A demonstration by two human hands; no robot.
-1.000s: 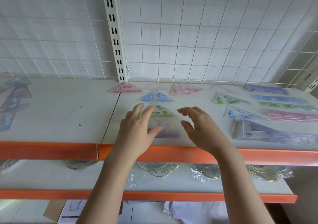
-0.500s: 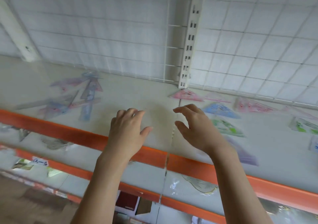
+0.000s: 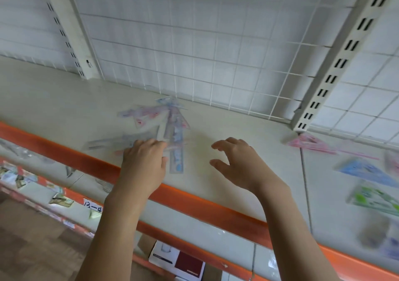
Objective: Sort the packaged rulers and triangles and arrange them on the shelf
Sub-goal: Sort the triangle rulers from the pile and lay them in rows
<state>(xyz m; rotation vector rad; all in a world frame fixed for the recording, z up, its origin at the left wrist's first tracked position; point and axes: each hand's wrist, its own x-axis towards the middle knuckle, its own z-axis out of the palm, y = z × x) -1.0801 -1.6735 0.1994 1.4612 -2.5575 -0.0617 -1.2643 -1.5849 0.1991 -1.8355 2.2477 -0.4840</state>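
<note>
Orange edging [image 3: 71, 151] runs along the front of the white shelf [image 3: 54, 108], and below it at far left a lower shelf [image 3: 43, 185] carries small packets and a handwritten label [image 3: 92, 206]. On the upper shelf, left of centre, a loose pile of packaged rulers [image 3: 164, 125] lies crisscrossed, blurred by camera motion; one blue ruler [image 3: 177, 151] points toward the front edge. The left hand [image 3: 144, 164] reaches over the orange edge with its fingertips on the near side of that pile, fingers bent downward; whether it actually grips a packet cannot be told. Just beside it, the right hand [image 3: 239, 166] hovers above bare shelf, fingers spread and loosely curved, holding nothing. Behind both stands a white wire grid [image 3: 194, 54] between slotted uprights [image 3: 336, 64]. Farther right, sorted triangles lie apart from the pile: a pink triangle [image 3: 311, 143] near the upright, then a blue triangle [image 3: 364, 171] and a green triangle [image 3: 375, 198] toward the front.
</note>
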